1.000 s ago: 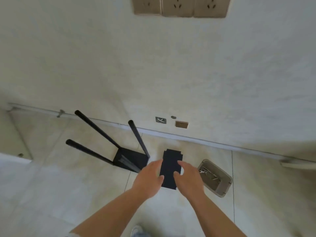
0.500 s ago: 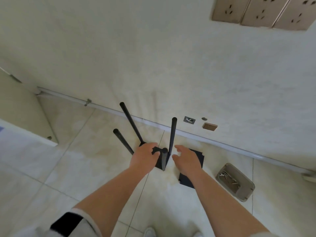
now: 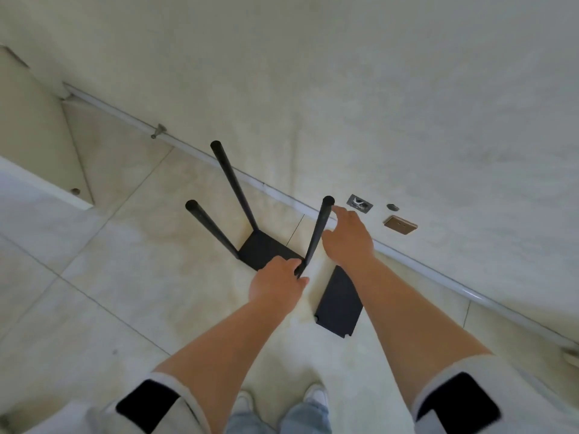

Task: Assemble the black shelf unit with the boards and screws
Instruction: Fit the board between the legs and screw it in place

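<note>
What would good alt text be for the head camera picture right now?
A person standing on a tiled floor by a wall grips the near pole of a black shelf unit with the left hand, the right hand open beside its top. A loose black board lies flat to the right.

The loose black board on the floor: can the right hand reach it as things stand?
Probably yes. The right hand is open beside the near pole, holding nothing, and the loose black board lies flat below its forearm, with nothing on it. The left hand holds that pole's base.
</note>
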